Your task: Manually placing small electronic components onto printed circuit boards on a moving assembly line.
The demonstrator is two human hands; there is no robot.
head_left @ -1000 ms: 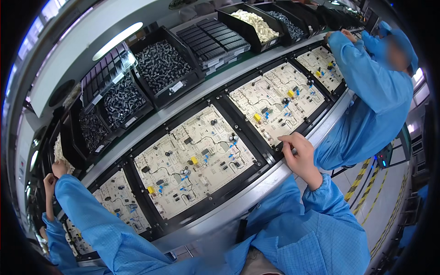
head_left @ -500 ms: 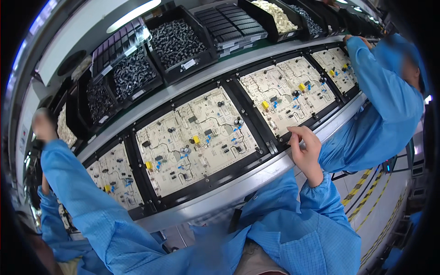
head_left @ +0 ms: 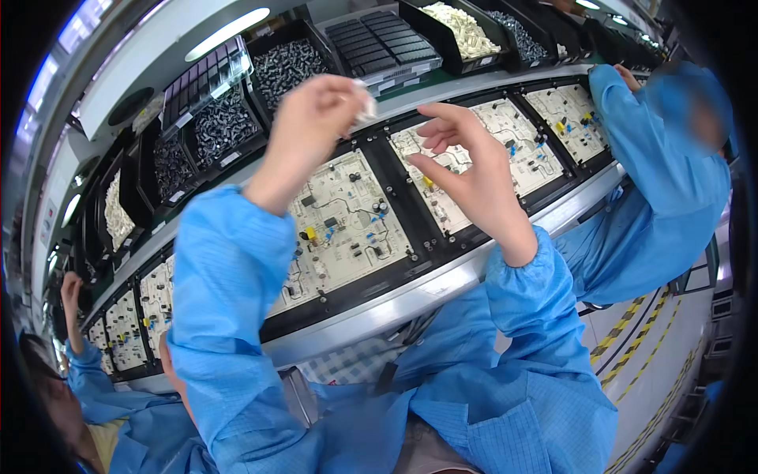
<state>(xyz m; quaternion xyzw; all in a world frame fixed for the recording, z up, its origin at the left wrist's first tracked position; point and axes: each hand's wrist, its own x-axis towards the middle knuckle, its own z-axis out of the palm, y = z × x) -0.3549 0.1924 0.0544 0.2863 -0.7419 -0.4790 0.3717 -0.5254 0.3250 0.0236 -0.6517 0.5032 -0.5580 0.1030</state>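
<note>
My left hand (head_left: 312, 118) is closed in a pinch on small white parts (head_left: 365, 104), raised above the far edge of the line. Motion blurs them; they match the white pieces in the left bin. To its right, my right hand (head_left: 474, 170) is open, thumb and fingers apart, with nothing between them. Under the left forearm lies a cream circuit board (head_left: 347, 245) in a black frame, carrying yellow, blue and black components. A second circuit board (head_left: 517, 126) sits partly behind my right hand.
Black bins of white parts (head_left: 118, 212), dark components (head_left: 221, 130) and pale parts (head_left: 462, 31) line the far side, beside stacked black strips (head_left: 383, 39). A metal rail (head_left: 387, 304) runs along the near edge. Co-workers in blue sit at right (head_left: 663, 182) and left (head_left: 150, 430).
My left hand has come from the white-parts bin at far left to the middle, now pinching white parts. My right hand has lifted up and left, its fingers spreading apart.
</note>
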